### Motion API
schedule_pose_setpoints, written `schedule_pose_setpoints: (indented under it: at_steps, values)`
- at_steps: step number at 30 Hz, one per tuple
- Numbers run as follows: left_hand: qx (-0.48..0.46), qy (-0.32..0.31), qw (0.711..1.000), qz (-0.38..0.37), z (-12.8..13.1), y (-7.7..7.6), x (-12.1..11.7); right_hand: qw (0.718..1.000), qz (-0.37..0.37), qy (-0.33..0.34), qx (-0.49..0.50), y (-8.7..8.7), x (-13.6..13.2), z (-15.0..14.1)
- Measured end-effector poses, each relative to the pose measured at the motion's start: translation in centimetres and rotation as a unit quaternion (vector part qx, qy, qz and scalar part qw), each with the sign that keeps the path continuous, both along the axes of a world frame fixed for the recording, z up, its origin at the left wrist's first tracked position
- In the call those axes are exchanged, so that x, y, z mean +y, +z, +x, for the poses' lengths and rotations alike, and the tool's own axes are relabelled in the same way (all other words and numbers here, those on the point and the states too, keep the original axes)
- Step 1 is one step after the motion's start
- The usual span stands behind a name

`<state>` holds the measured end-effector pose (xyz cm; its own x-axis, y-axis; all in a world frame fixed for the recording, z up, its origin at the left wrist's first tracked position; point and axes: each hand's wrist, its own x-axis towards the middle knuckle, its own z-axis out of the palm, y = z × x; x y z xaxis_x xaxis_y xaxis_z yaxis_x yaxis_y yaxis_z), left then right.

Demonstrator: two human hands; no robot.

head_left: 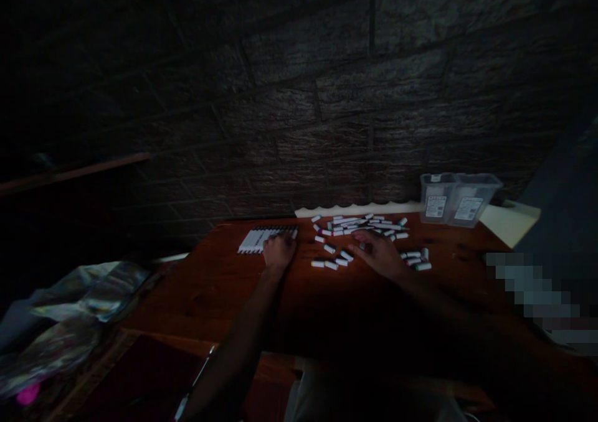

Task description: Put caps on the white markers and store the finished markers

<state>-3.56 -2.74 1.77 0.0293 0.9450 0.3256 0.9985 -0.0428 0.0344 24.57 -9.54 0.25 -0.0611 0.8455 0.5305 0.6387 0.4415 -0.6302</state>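
On the wooden table, a row of white markers (255,240) lies side by side, dark at their ends. My left hand (279,249) rests at the right part of this row with its fingers curled; what lies under them is hidden. To the right, my right hand (379,254) hovers by the scattered marker caps (346,256), thumb and fingers bent toward each other around a small, dim thing I cannot make out. Behind it lies a loose pile of white markers (348,224) mixed with caps. Several more caps (423,266) lie right of that hand.
Two joined clear plastic containers (460,201) with white labels stand at the back right, beside a pale sheet (509,221). A wavy-edged white strip (336,211) runs along the stone-patterned wall (327,129). Crumpled plastic bags (93,297) lie left of the table. The light is dim.
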Motion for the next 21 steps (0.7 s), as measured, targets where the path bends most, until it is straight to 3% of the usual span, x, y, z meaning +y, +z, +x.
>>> schedule_pose_setpoints:
  at_steps: [21]
  values:
    - [-0.014,0.02,1.0,-0.017,-0.64,-0.16,0.3,1.0,0.001,-0.001,-0.002,-0.11,0.08,0.17]
